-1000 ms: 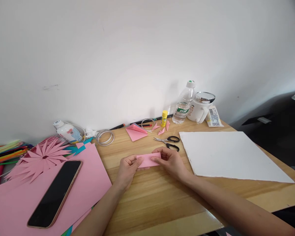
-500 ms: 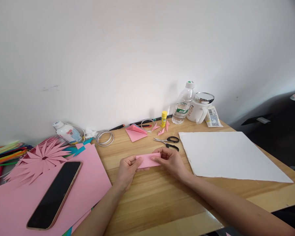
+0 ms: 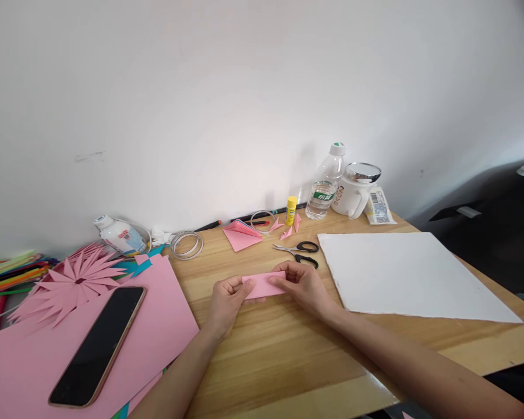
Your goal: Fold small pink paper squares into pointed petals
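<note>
A small folded strip of pink paper (image 3: 262,285) is stretched between my two hands, above the wooden table (image 3: 262,361). My left hand (image 3: 227,298) pinches its left end, thumb on the near face and fingers behind. At the right end, my right hand (image 3: 302,286) grips it with the thumb pressed on the front. Just beyond the right hand lie scissors (image 3: 305,247) with black handles, blades apart. Behind the strip are a stack of folded pink paper (image 3: 242,235), small folded pink pieces (image 3: 286,233) and a yellow glue stick (image 3: 291,210).
A phone (image 3: 98,346) rests on large pink sheets (image 3: 166,314) at left, near a pink paper pinwheel shape (image 3: 79,279). Rolls of tape (image 3: 186,245) lie by the wall. A water bottle (image 3: 324,186) and mug (image 3: 353,195) stand behind a white board (image 3: 410,276).
Almost nothing differs. Both hands keep hold of the pink paper in the same place; the view has shifted very slightly.
</note>
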`<state>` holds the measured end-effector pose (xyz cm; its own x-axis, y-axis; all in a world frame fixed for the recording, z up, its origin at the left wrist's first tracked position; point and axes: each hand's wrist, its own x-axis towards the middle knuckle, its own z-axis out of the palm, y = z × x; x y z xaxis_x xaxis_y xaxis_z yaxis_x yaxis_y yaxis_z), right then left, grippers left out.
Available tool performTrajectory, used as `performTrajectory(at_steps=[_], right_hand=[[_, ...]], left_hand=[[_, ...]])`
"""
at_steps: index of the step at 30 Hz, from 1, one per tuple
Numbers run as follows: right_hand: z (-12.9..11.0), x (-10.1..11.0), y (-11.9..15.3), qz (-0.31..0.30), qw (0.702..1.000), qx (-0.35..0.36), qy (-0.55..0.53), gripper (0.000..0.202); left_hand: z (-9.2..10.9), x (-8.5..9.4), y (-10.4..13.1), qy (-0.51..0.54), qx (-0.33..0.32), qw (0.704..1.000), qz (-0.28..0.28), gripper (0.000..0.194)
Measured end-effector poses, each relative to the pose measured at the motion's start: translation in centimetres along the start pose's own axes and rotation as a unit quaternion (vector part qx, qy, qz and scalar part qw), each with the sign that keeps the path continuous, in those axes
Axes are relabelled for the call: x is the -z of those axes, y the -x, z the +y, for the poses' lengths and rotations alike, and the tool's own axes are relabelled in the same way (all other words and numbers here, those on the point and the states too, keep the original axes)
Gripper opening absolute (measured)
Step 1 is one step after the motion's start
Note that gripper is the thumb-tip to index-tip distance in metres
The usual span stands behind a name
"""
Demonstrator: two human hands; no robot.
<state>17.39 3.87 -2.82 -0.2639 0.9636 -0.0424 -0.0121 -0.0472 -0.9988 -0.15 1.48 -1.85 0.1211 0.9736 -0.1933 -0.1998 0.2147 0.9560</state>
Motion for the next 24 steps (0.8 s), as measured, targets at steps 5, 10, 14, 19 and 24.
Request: performTrajectory(at_steps=[5,10,14,19,24], right_hand=[[0.1,-0.1,0.0,-0.002,1.0,-0.001,-0.001,0.034],[0.1,-0.1,0.0,0.0,1.0,0.002,0.0,0.033],[-0.1,-0.1,0.1,0.001,1.0,0.0,0.013,0.033],[-0.1,0.1,0.0,-0.026,0.998,0.011,0.059,0.031],[0.3,0.4,-0.2,-0.082,0.992,0.023,0.097,0.025]], left_hand=[[0.0,0.0,0.0,-0.001,0.001,1.0,0.002,0.033],[-0.1,0.1,-0.1,-0.004,-0.004,1.0,-0.007,0.034],[-0.1,0.1,-0.1,-0.022,-0.008,1.0,-0.005,0.032],[0.5,0.1,0.1,-0.108,0.023,0.994,0.007,0.031],[1.1,0.0,0.3,-0.177,0.039,0.98,-0.077,0.032]])
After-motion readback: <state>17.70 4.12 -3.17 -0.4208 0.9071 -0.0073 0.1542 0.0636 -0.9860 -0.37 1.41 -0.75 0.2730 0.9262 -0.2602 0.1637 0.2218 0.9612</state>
